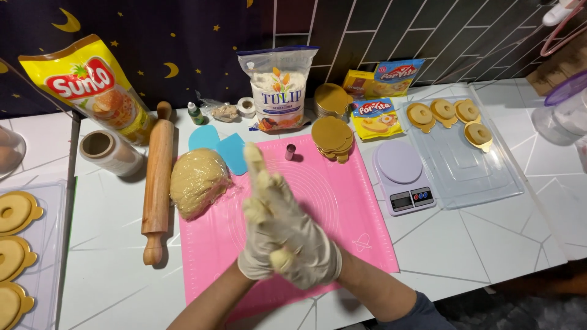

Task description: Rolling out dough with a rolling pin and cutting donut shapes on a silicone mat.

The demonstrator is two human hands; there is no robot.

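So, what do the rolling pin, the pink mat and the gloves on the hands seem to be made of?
Rolling pin: wood, judging by its brown grain and matte finish.
Pink mat: probably silicone; thin, flat and smooth, with faint printed circles.
Gloves on the hands: thin pale plastic or latex, wrinkled and slightly see-through; which one is unclear.

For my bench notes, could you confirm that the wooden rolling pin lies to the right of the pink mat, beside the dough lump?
Not quite: the head view shows the wooden rolling pin lying left of the pink mat, not right. It does lie beside the dough lump.
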